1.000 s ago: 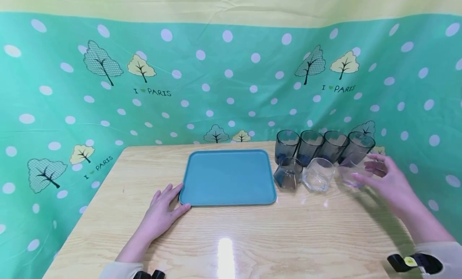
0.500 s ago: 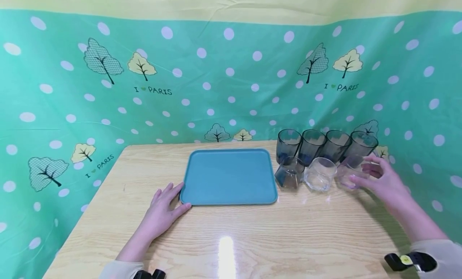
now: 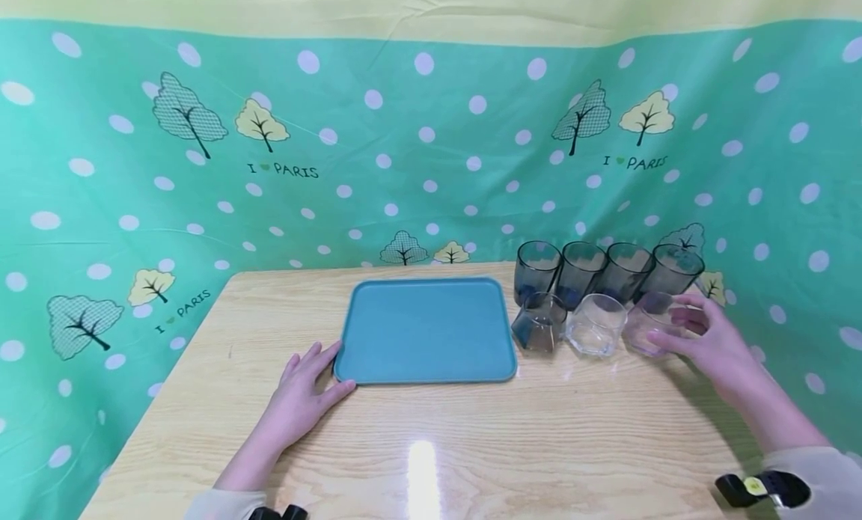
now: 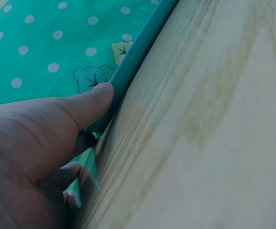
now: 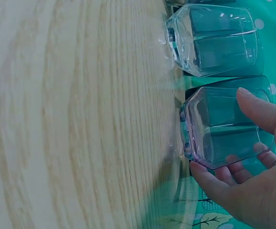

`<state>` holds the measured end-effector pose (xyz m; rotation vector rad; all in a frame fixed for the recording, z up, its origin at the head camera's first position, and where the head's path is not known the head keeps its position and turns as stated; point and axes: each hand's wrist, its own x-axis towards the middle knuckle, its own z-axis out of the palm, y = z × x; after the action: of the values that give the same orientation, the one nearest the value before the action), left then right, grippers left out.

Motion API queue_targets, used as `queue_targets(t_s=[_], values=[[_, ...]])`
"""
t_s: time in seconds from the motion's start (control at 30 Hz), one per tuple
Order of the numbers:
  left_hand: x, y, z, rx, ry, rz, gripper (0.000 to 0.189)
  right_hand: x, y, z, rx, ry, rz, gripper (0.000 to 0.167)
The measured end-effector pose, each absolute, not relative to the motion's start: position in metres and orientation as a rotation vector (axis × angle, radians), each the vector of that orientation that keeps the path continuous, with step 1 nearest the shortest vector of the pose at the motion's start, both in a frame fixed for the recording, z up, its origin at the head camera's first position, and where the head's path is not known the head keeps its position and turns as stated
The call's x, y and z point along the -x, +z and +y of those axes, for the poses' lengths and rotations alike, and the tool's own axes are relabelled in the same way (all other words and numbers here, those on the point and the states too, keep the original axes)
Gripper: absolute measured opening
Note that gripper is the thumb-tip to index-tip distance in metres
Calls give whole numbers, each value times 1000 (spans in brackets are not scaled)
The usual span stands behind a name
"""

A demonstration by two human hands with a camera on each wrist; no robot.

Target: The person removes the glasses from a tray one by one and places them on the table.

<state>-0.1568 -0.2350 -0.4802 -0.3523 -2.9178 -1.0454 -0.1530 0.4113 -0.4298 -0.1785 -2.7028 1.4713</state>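
My right hand [image 3: 717, 344] grips a clear, pink-tinted drinking glass [image 3: 649, 325] from its right side. In the right wrist view, the fingers and thumb are around that glass [image 5: 228, 126], whose base is at the tabletop. Just left of it stands a clear glass [image 3: 595, 325], then a dark smoky glass [image 3: 539, 329] narrowed at the middle. My left hand [image 3: 299, 400] rests at the near-left corner of a blue rectangular tray [image 3: 427, 333]. Its fingers are fairly straight, the thumb touching the tray's edge [image 4: 142, 43] in the left wrist view.
Behind the short glasses stands a row of several tall smoky glasses, one of them a left-end glass [image 3: 536, 273]. The wooden table [image 3: 512, 445] ends at a green dotted curtain [image 3: 431, 161] behind and at both sides.
The pink-tinted glass has moved slightly left and down in my right hand, closer to the clear glass. My left hand and the tray have not moved.
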Motion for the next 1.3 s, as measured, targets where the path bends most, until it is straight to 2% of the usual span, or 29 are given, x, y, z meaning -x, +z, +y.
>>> queue_targets(t_s=[0.2, 0.43, 0.77, 1.07, 1.3], values=[[156, -480, -236, 347, -1036, -2916, 82, 154, -428, 409, 175, 1499, -2714, 92], [156, -481, -237, 349, -1037, -2915, 82, 154, -431, 407, 137, 1521, -2690, 77], [155, -480, -236, 350, -1059, -2908, 83, 155, -429, 408, 114, 1473, -2726, 87], [156, -482, -235, 359, -1053, -2897, 82, 154, -426, 408, 133, 1470, -2767, 103], [157, -479, -235, 363, -1050, -2902, 81, 154, -422, 407, 146, 1432, -2798, 106]])
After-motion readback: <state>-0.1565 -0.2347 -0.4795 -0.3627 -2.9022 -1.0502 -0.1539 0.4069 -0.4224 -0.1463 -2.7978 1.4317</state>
